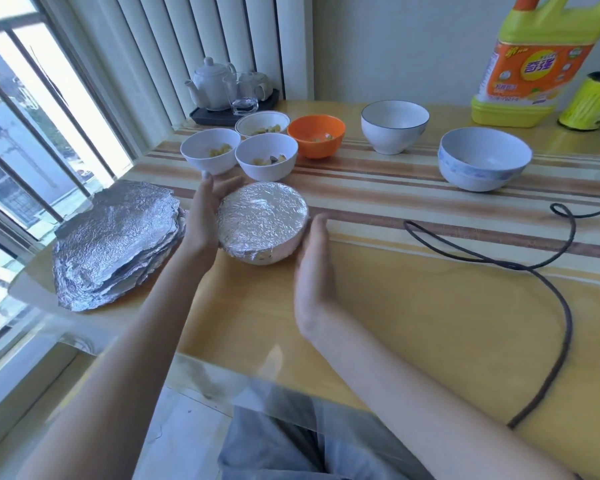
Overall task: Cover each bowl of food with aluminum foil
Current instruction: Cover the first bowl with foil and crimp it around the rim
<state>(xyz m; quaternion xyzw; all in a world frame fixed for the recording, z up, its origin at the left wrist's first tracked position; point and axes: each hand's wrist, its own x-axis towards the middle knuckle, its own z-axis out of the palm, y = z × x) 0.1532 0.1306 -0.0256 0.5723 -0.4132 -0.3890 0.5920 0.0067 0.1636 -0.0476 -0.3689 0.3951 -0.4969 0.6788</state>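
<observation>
At the left of the frame lies a stack of foil sheets (pixel 113 245). At centre, the left hand (pixel 205 216), flat and open, presses the foil-covered bowl (pixel 262 223); the open right hand (pixel 314 271) flanks its other side. Uncovered bowls (pixel 265 161) stand above.

foil-covered bowl (pixel 262 223) near the table's (pixel 447 306) left side, flanked by open palms: left hand (pixel 207 216) touching its left side, right hand (pixel 314 271) just beside its right. stack of foil sheets (pixel 115 244) at the left edge. behind, three white bowls with food (pixel 210 150) (pixel 266 160) (pixel 262 123), an orange bowl (pixel 316 135), two more bowls (pixel 394 130) (pixel 484 158) further right. detergent jug (pixel 534 60) at the far right edge; dark cord (pixel 534 271) looping across the right side.
</observation>
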